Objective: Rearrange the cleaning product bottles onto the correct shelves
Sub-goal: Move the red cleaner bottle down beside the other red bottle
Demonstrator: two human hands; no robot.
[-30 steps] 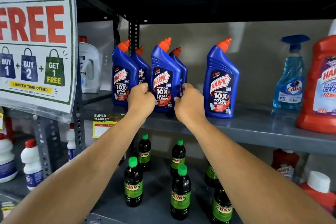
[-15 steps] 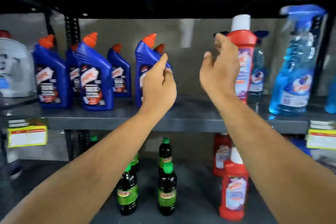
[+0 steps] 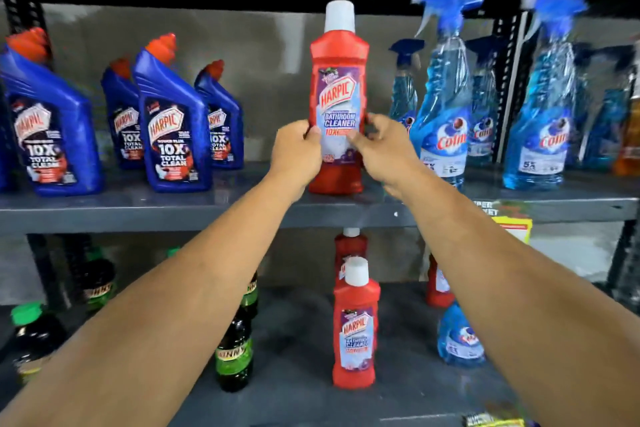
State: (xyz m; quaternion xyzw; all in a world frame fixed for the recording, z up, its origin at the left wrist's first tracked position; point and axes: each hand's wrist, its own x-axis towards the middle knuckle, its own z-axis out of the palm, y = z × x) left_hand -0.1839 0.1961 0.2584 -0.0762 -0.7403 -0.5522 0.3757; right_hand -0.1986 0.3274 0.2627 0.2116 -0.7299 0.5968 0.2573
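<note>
Head view: both hands' fingers (image 3: 313, 132) flank (touching) red bottle (image 3: 338, 80).

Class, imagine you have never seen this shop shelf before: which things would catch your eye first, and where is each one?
First, the tall red Harpic bathroom cleaner bottle standing mid-shelf, gripped on both sides by the left hand and right hand. Left of it stand the blue Harpic bottles with orange caps; to its right, the blue Colin spray bottles. On the shelf below, a smaller red Harpic bottle stands almost directly under the held one.
</note>
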